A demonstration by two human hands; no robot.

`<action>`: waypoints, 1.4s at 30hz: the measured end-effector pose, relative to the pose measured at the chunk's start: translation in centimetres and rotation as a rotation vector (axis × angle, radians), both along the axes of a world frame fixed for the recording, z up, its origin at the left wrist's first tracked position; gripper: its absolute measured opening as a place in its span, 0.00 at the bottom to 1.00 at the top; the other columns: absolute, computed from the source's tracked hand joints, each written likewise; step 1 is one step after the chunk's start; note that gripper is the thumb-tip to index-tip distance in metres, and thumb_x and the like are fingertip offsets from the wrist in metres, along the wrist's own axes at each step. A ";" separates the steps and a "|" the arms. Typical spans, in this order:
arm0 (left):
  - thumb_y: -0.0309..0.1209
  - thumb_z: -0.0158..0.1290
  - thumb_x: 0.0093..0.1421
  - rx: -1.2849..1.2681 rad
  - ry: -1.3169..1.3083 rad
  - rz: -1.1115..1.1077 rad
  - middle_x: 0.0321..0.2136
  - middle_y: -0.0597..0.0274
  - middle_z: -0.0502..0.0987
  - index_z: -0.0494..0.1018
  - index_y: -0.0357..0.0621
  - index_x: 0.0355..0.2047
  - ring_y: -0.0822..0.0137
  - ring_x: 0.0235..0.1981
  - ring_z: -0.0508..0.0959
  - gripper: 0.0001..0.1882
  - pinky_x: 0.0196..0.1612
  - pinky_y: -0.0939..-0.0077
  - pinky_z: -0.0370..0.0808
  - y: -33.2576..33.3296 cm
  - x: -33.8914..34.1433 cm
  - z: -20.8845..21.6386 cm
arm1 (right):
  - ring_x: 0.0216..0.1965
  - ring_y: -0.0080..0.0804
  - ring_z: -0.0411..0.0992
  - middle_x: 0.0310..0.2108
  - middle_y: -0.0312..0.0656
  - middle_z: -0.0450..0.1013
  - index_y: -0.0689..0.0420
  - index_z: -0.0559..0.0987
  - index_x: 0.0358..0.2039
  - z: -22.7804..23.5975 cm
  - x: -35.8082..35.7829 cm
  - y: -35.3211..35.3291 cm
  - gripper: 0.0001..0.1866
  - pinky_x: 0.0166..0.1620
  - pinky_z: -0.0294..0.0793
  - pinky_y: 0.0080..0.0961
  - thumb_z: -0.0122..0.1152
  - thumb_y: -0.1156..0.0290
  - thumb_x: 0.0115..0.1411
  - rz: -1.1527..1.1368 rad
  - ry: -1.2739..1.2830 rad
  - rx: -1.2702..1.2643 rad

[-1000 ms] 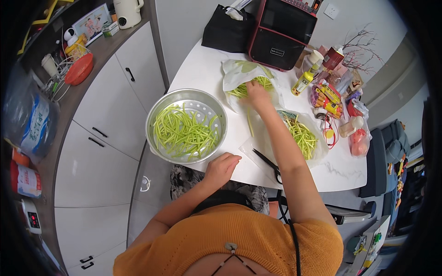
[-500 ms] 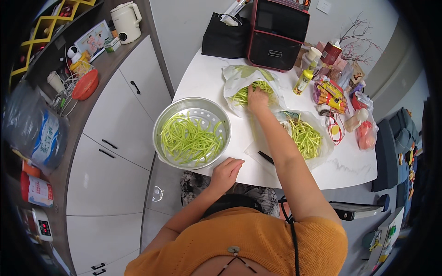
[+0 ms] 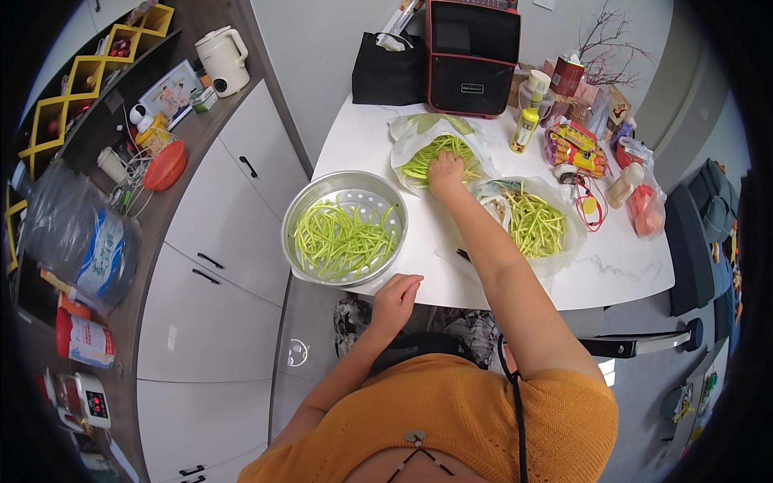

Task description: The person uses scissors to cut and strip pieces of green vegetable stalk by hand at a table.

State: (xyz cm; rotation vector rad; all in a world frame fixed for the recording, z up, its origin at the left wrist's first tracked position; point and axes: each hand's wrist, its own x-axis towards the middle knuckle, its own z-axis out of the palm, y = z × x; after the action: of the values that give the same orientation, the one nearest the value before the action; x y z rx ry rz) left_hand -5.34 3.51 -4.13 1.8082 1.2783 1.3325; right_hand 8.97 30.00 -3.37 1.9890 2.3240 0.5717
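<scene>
My right hand reaches into a white plastic bag at the back of the table, its fingers bent down into long, thin green vegetable stems. Those fingertips are partly hidden among the stems. My left hand is near the table's front edge, fingers curled together, and nothing shows in it. Just beyond it, at the left, a round metal steamer pan with a perforated bottom holds a loose pile of similar stems. Under my right forearm lies a second open bag with more stems.
A dark-handled tool lies partly beneath my forearm. Behind the bags stand a red-and-black appliance, a black tissue bag and a yellow bottle. Packaged sausages lie to the right. White cabinets line the left.
My right hand has drawn slightly nearer within the bag, and its fingers are more curled over the stems. My left hand stays by the table edge. The whole view has shifted a little.
</scene>
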 end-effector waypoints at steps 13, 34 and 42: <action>0.23 0.50 0.55 -0.015 0.010 0.008 0.27 0.55 0.75 0.75 0.38 0.33 0.61 0.26 0.75 0.06 0.30 0.76 0.70 -0.5 0.4 -0.2 | 0.40 0.38 0.72 0.40 0.44 0.69 0.56 0.68 0.44 -0.3 0.7 -1.7 0.19 0.40 0.71 0.38 0.54 0.70 0.50 -0.008 0.080 0.012; 0.25 0.50 0.56 -0.147 -0.127 0.087 0.23 0.65 0.72 0.75 0.37 0.36 0.77 0.20 0.69 0.09 0.25 0.84 0.66 2.0 -0.2 -2.8 | 0.38 0.43 0.74 0.49 0.51 0.62 0.56 0.60 0.55 2.8 -1.7 -6.0 0.27 0.33 0.75 0.34 0.52 0.70 0.53 0.057 0.265 -0.116; 0.25 0.49 0.58 -0.151 -0.195 0.120 0.29 0.65 0.74 0.70 0.35 0.45 0.81 0.23 0.68 0.14 0.28 0.87 0.68 2.7 -0.2 -4.4 | 0.40 0.49 0.72 0.50 0.56 0.59 0.58 0.48 0.60 2.2 -2.9 -10.6 0.44 0.38 0.75 0.34 0.60 0.70 0.45 0.002 0.529 -0.268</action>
State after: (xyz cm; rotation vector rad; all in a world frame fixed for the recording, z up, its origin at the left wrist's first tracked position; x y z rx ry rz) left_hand -5.53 6.26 -8.58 1.4816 1.3594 1.3983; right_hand 6.02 19.43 -1.14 2.1987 2.4893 -0.2993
